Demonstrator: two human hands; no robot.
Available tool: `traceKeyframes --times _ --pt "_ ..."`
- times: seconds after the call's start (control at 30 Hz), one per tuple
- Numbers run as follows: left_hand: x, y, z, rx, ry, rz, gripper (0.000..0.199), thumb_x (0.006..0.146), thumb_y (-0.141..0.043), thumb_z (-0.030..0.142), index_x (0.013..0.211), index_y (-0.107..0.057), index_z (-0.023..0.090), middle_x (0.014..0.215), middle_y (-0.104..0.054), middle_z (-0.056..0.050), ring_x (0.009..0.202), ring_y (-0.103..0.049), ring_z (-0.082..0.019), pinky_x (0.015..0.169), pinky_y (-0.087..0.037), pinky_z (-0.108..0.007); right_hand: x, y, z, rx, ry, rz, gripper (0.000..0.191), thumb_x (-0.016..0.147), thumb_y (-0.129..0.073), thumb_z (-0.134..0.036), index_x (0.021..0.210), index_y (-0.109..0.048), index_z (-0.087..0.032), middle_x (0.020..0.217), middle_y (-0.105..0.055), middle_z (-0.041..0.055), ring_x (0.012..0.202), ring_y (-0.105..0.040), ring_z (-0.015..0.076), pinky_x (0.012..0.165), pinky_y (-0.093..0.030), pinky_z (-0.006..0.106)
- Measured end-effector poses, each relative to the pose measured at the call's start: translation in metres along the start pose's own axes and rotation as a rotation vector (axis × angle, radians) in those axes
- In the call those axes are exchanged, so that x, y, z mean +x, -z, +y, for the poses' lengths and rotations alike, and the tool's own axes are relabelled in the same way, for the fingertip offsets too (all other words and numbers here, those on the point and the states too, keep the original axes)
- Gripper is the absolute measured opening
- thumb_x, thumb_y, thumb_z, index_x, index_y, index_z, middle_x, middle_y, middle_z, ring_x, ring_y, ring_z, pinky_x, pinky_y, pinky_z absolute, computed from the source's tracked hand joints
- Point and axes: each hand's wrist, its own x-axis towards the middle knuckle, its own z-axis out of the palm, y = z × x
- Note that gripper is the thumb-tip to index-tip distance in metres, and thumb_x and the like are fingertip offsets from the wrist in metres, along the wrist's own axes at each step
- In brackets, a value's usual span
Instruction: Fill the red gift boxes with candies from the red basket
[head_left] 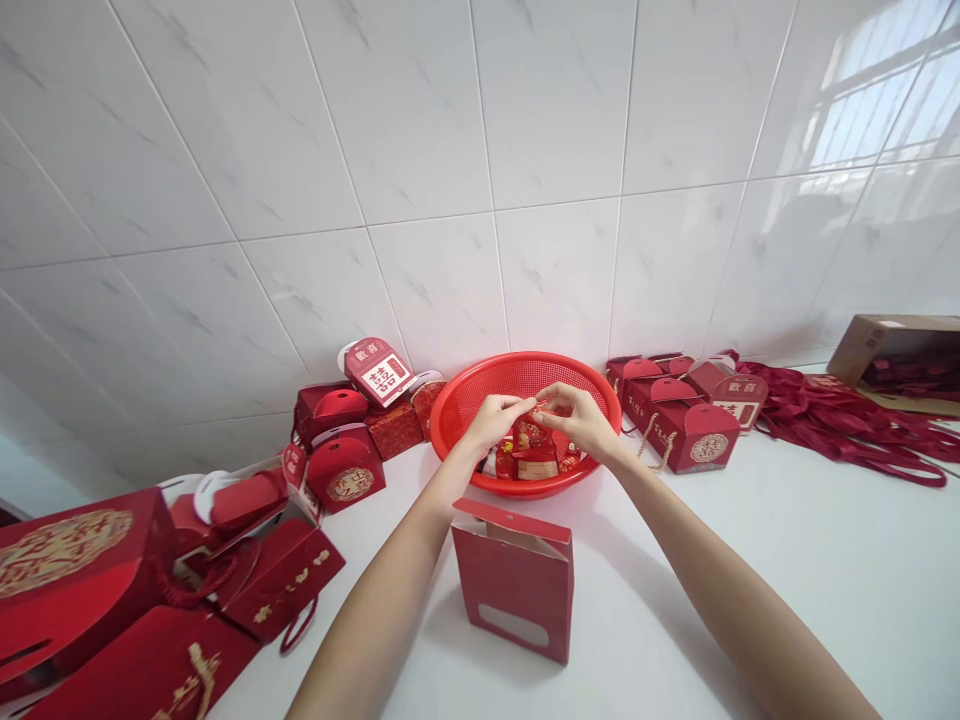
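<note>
Both hands are together over a red plastic basket that stands against the wall. My left hand and my right hand pinch a small red packet between their fingertips, above other red packets lying in the basket. My fingers are bent and closed on the packet's upper edge. Nearer to me, between my forearms, a red box stands upright on the white table, its top flaps open and an oval window low on its front. What is inside the box is hidden.
Red gift boxes are piled at the left, with larger ones at the near left. More boxes stand right of the basket, beside a heap of dark red ribbons. A cardboard box sits at the far right. The tiled wall rises behind.
</note>
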Motion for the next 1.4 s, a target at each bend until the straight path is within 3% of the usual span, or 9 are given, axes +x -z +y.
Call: traceKeyframes --times 0.27,0.53,0.73,1.07,1.4 --pt "0.0021 0.0037 -0.006 0.049 -0.023 -0.014 0.047 0.068 -0.075 0.059 0.059 -0.068 0.014 0.058 -0.057 -0.001 0.056 -0.045 -0.012 0.052 -0.032 -0.025 0.0007 -0.0004 -0.0005 0.015 0.023 0.003 0.027 0.075 -0.075 -0.039 0.091 -0.062 -0.022 0.08 -0.071 0.003 0.076 -0.067 0.0204 0.074 -0.054 0.037" --pt "0.0029 0.005 -0.0059 0.029 -0.036 -0.043 0.047 0.066 -0.076 0.06 0.061 -0.071 0.014 0.063 -0.063 -0.004 0.063 -0.053 -0.015 0.058 -0.039 -0.026 0.0001 -0.0002 -0.0024 0.006 0.035 -0.006 0.03 0.075 -0.075 -0.041 0.092 -0.061 -0.022 0.073 -0.069 0.0013 0.071 -0.065 0.019 0.072 -0.051 0.035" --pt "0.0027 0.0047 -0.0082 0.062 -0.064 -0.009 0.049 0.07 -0.072 0.061 0.06 -0.067 0.014 0.059 -0.057 -0.002 0.059 -0.047 -0.013 0.054 -0.034 -0.025 0.0004 -0.0016 -0.0024 -0.002 0.018 0.006 0.031 0.075 -0.075 -0.045 0.091 -0.061 -0.022 0.08 -0.07 0.0035 0.076 -0.066 0.0208 0.072 -0.053 0.037" --pt "0.0018 0.0031 -0.005 0.098 -0.043 -0.005 0.053 0.066 -0.071 0.066 0.058 -0.063 0.015 0.057 -0.051 0.001 0.057 -0.042 -0.012 0.052 -0.031 -0.025 0.0003 0.0003 0.0007 -0.054 0.024 -0.026 0.031 0.072 -0.075 -0.032 0.096 -0.059 -0.023 0.071 -0.065 -0.0016 0.069 -0.06 0.0178 0.069 -0.05 0.034" --pt "0.0005 0.0022 -0.0037 0.074 -0.053 -0.009 0.053 0.067 -0.071 0.065 0.055 -0.06 0.016 0.055 -0.052 0.001 0.057 -0.043 -0.012 0.053 -0.033 -0.025 -0.001 -0.0001 -0.0005 -0.064 0.027 -0.012 0.029 0.073 -0.074 -0.033 0.095 -0.059 -0.022 0.074 -0.065 -0.0009 0.069 -0.061 0.0175 0.07 -0.051 0.034"
